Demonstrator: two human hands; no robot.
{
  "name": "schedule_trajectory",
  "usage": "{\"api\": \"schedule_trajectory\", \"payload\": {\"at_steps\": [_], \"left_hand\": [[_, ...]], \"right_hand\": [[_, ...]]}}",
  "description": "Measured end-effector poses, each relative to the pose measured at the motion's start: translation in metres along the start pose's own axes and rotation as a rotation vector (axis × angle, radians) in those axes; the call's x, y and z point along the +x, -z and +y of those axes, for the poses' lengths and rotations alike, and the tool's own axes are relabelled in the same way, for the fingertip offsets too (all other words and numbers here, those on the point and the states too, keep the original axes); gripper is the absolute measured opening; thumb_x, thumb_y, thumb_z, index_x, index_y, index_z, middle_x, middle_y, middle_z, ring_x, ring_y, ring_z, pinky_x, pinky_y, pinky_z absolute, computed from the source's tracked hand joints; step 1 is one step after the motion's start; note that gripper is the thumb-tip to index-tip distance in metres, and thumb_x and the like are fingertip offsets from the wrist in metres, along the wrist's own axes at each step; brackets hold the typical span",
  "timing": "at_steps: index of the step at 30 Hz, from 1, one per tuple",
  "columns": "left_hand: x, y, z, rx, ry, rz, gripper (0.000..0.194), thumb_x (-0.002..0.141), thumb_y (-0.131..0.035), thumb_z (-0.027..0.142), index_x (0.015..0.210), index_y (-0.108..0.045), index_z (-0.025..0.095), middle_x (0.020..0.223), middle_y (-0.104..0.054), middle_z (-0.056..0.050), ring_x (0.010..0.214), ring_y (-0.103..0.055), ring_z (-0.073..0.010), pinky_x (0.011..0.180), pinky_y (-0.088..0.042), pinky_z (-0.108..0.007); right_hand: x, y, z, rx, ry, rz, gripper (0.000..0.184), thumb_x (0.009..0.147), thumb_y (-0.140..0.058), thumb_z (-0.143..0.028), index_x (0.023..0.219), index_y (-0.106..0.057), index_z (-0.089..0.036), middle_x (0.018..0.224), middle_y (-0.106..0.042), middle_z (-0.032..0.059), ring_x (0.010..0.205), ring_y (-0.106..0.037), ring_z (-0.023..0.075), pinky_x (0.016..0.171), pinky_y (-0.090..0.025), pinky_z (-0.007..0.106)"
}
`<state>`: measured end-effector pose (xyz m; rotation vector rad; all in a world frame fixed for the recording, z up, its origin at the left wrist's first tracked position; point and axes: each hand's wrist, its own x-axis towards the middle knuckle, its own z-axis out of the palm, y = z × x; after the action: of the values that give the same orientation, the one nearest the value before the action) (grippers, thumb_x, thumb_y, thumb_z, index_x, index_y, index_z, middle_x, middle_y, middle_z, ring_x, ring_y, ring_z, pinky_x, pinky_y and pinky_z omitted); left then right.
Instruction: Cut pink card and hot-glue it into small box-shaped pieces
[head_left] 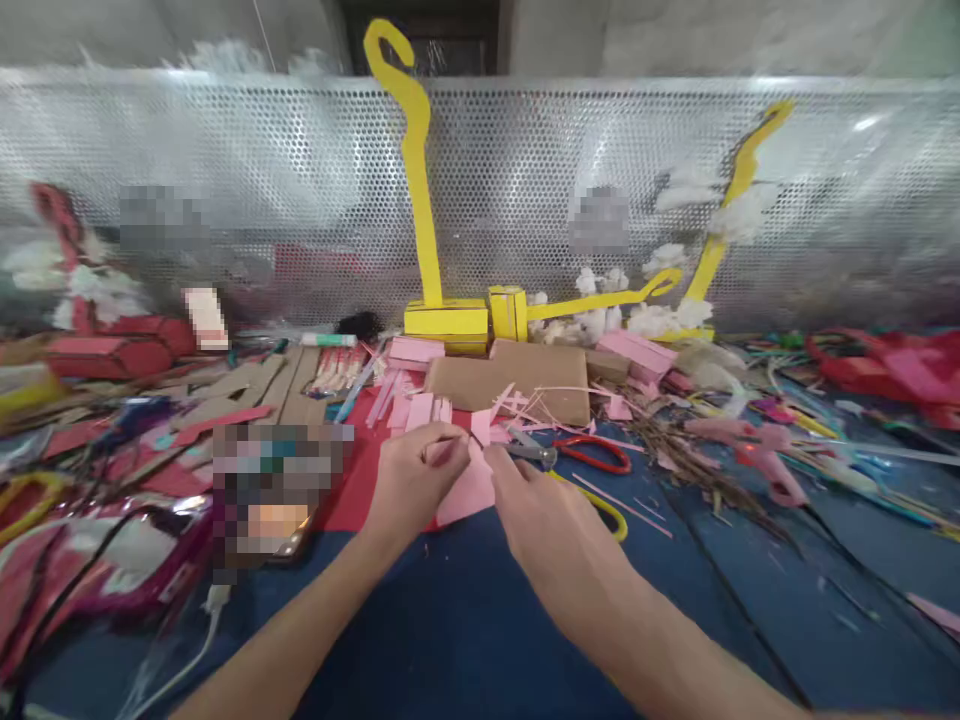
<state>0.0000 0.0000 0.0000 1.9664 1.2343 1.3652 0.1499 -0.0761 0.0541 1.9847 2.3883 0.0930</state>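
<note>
My left hand [415,480] and my right hand [546,515] are close together, fingers pinched. A short, thin dark piece [475,440] shows between the fingertips; its kind is too small to tell. Below the hands lies a pink paper sheet [463,492], partly covered by them, on a red sheet [346,497]. Just right of the right hand are scissors with a red handle [611,452]. A yellow handle loop [611,512] sticks out from behind that hand.
Yellow hook-topped stands [420,190] rise behind brown cardboard [517,380]. A pink glue gun [772,465] and twigs [701,475] lie right. To the left are a blurred-out phone [277,500] with a white cable [196,655] and paper scraps. A perforated metal panel [510,200] backs the blue table [442,630].
</note>
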Motion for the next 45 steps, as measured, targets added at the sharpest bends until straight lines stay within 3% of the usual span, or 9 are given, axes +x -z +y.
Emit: {"api": "schedule_trajectory", "payload": {"at_steps": [7, 16, 27, 33, 38, 45], "left_hand": [[0.0, 0.004, 0.001, 0.013, 0.005, 0.003, 0.012, 0.084, -0.063, 0.021, 0.081, -0.074, 0.019, 0.083, -0.077, 0.002, 0.08, -0.069, -0.0168, 0.075, -0.05, -0.024], [-0.001, 0.003, 0.002, 0.05, 0.039, 0.019, 0.009, 0.086, -0.065, 0.025, 0.084, -0.072, 0.02, 0.083, -0.076, 0.002, 0.075, -0.069, -0.0164, 0.071, -0.05, -0.024], [0.0, 0.003, 0.0, 0.066, 0.053, -0.025, 0.012, 0.088, -0.065, 0.029, 0.085, -0.074, 0.021, 0.085, -0.078, 0.001, 0.079, -0.071, -0.018, 0.071, -0.051, -0.025], [0.0, 0.004, -0.002, 0.076, 0.051, -0.033, 0.012, 0.089, -0.065, 0.029, 0.086, -0.075, 0.022, 0.088, -0.079, 0.001, 0.081, -0.072, -0.0188, 0.075, -0.051, -0.026], [0.0, 0.004, -0.003, 0.093, 0.045, -0.03, 0.013, 0.09, -0.065, 0.031, 0.088, -0.074, 0.023, 0.088, -0.078, 0.001, 0.08, -0.071, -0.0187, 0.073, -0.05, -0.026], [0.002, 0.004, -0.002, 0.097, 0.027, -0.039, 0.014, 0.093, -0.062, 0.033, 0.089, -0.071, 0.024, 0.085, -0.076, 0.003, 0.076, -0.068, -0.0166, 0.073, -0.049, -0.025]], "right_hand": [[-0.003, -0.008, 0.004, -0.02, 0.054, 0.064, 0.042, 0.089, -0.052, 0.002, 0.125, -0.052, -0.02, 0.089, -0.075, 0.007, 0.072, -0.077, 0.0239, 0.053, -0.045, 0.026], [-0.002, -0.004, 0.003, 0.002, 0.031, 0.016, 0.047, 0.085, -0.05, 0.005, 0.125, -0.054, -0.019, 0.092, -0.074, 0.0092, 0.075, -0.077, 0.0267, 0.053, -0.046, 0.028], [-0.001, -0.001, 0.0, 0.06, -0.009, -0.021, 0.037, 0.086, -0.053, 0.004, 0.116, -0.057, -0.018, 0.09, -0.075, 0.0103, 0.075, -0.078, 0.0249, 0.054, -0.044, 0.025], [-0.003, -0.005, 0.004, 0.011, 0.037, 0.016, 0.043, 0.087, -0.052, 0.005, 0.123, -0.055, -0.019, 0.094, -0.074, 0.0088, 0.076, -0.076, 0.0245, 0.058, -0.048, 0.027], [-0.012, 0.005, 0.01, 0.104, 0.066, -0.015, 0.057, 0.085, -0.055, 0.004, 0.137, -0.047, -0.018, 0.103, -0.074, 0.0103, 0.088, -0.076, 0.0234, 0.069, -0.049, 0.026], [-0.011, 0.015, 0.017, 0.272, 0.018, 0.009, 0.034, 0.094, -0.052, -0.003, 0.125, -0.058, -0.014, 0.091, -0.075, 0.0114, 0.083, -0.075, 0.0234, 0.068, -0.046, 0.026]]}}
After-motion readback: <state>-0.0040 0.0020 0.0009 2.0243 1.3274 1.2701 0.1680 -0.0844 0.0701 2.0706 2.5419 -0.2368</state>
